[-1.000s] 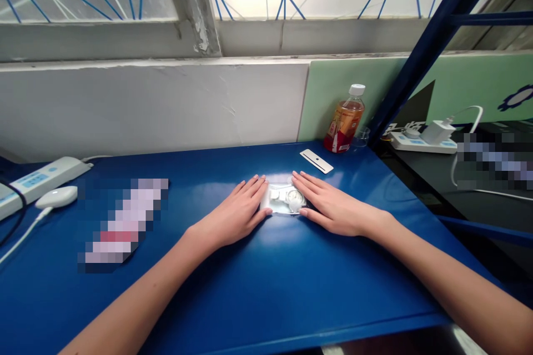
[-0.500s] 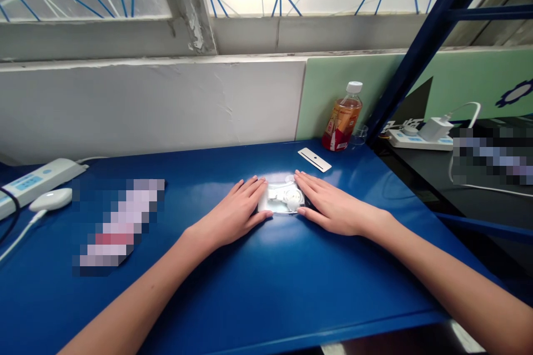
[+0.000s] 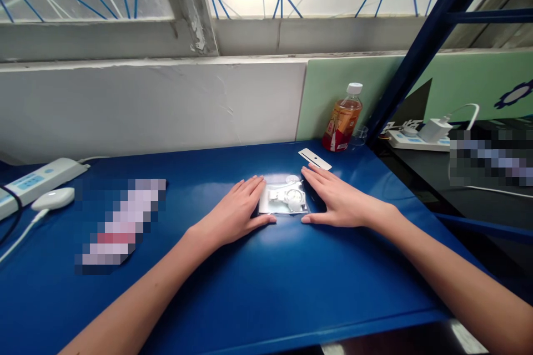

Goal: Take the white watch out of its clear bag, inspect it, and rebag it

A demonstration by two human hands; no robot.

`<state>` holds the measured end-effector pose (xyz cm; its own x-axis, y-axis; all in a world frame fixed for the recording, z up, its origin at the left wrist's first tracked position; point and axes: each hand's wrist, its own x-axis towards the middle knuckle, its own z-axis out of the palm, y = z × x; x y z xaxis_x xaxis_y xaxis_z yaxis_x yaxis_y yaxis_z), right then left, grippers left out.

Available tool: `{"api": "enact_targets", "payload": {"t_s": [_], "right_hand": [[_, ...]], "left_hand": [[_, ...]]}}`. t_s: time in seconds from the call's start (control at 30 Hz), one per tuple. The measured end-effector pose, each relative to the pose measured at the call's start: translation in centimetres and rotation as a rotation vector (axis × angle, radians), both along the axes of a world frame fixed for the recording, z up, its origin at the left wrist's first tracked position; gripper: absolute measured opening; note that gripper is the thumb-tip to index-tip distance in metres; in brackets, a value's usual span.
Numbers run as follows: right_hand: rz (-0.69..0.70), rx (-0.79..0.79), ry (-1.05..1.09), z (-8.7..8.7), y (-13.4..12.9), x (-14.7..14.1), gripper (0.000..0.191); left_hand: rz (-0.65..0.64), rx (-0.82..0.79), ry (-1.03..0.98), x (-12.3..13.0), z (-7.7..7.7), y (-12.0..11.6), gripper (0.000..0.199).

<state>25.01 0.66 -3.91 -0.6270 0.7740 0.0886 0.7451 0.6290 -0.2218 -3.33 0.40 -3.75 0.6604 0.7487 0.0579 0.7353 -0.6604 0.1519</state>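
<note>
A clear plastic bag (image 3: 266, 204) lies flat on the blue tabletop, with a white item (image 3: 291, 197) inside that has a round part and looks like a watch; its exact kind is unclear. Fingers stretched, my left hand (image 3: 239, 208) rests along the bag's left edge, its thumb at the near corner. On the other side, my right hand (image 3: 337, 197) lies open with thumb and fingers spread, right by the bag's right edge. Neither hand grips anything. Just beyond my right fingertips is a white card strip (image 3: 315, 159) with a dark slot.
A drink bottle (image 3: 343, 119) with a white cap stands at the back right beside a blue post (image 3: 420, 39). To the left are a power strip (image 3: 41, 180), a white corded device (image 3: 54, 199) and a pixelated object (image 3: 125, 224). The table's front edge (image 3: 353, 328) runs below.
My right hand has shifted slightly right and spread its thumb from its fingers, uncovering more of the bag's right side. My left hand is nearly unchanged.
</note>
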Motion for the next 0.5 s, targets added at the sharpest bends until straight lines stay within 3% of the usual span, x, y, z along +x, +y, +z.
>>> {"api": "enact_targets", "payload": {"t_s": [0.13, 0.27, 0.5], "right_hand": [[0.022, 0.004, 0.009, 0.18, 0.02, 0.06, 0.103], [0.083, 0.055, 0.083, 0.32, -0.01, 0.03, 0.088], [0.232, 0.158, 0.182, 0.92, 0.13, -0.30, 0.037]], "left_hand": [[0.018, -0.004, -0.005, 0.02, -0.06, 0.04, 0.081], [-0.002, 0.020, -0.033, 0.07, -0.22, 0.09, 0.070], [-0.005, 0.069, -0.082, 0.16, 0.02, 0.20, 0.060]]}}
